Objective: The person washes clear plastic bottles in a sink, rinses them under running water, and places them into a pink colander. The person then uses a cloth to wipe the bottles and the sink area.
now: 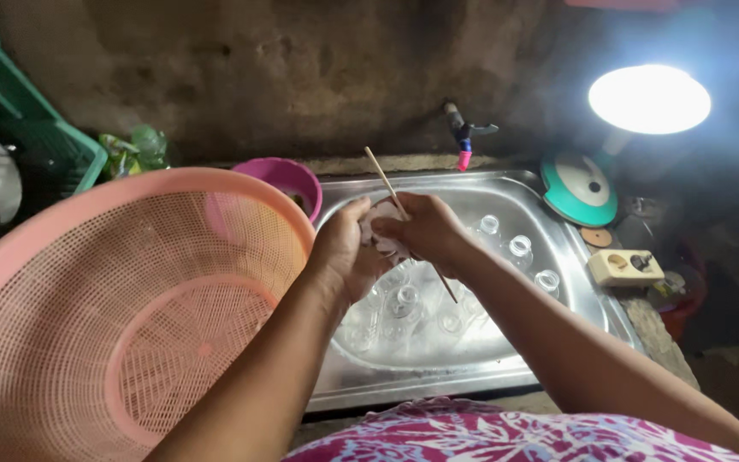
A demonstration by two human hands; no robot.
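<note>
Two bare hands met over the steel sink [549,224], slightly above the centre of the view. The left hand [341,248] was cupped around a small clear glass bottle [380,231], its fingers curled closed on it; most of the bottle was hidden behind the two hands, so its exact tilt could not be told. The right hand [428,229] pinched a thin wooden stick [387,184] between thumb and fingers, the grip narrow. The stick's long axis ran on a diagonal: its upper end pointed toward 11 o'clock, clear of the hands, and its lower end emerged below the right hand toward 5 o'clock, over the basin. The stick passed at or through the bottle; which could not be told.

Below the hands, several more clear bottles [404,301] lay in the sink, with others standing upright at 2 o'clock. A large pink mesh basket [130,316] stood at 9 o'clock, touching the left forearm. A magenta bowl [288,178] sat at 11 o'clock, a tap [462,137] at 12 o'clock, a lit lamp [649,99] at 2 o'clock.
</note>
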